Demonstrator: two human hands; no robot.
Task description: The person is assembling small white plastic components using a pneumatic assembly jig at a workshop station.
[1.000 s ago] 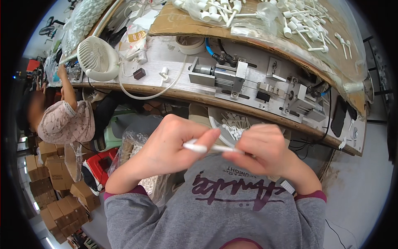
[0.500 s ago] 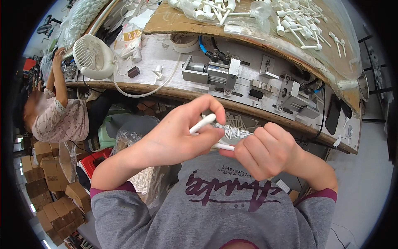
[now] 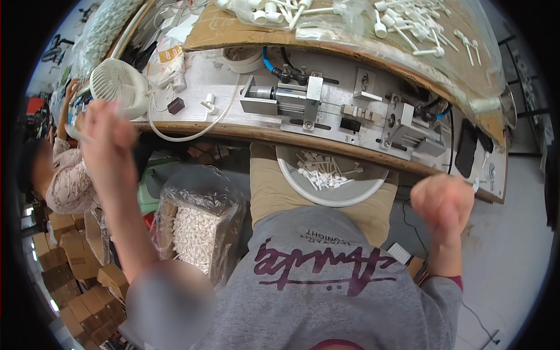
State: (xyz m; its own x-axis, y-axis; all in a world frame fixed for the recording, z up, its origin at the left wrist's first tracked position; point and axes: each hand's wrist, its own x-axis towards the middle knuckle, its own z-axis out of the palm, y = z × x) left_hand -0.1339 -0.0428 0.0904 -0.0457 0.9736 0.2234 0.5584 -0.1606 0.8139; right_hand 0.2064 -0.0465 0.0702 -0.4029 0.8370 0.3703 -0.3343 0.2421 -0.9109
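My left hand [image 3: 108, 137] is raised at the left in front of the small white fan, smeared by motion. Its fingers look closed, and the end of a white plastic rod [image 3: 76, 133] sticks out on its left side. My right hand [image 3: 443, 201] is held up at the right, closed into a fist near the bench's front edge; whatever is inside it is hidden. On my lap rests a pale round basin [image 3: 294, 185] holding several white mallet-shaped plastic pieces [image 3: 326, 175].
A metal clamping fixture [image 3: 300, 99] sits on the bench, with a white fan [image 3: 119, 87], tape roll [image 3: 242, 58] and phone [image 3: 468, 154]. Cardboard [image 3: 251, 38] behind carries more white pieces. A plastic-lined box of small white parts [image 3: 195, 236] stands left. Another person [image 3: 67, 175] sits far left.
My hands have parted from working together on white pieces in front of me. The left swung up and left, the right moved right. The basin on my lap now shows fully.
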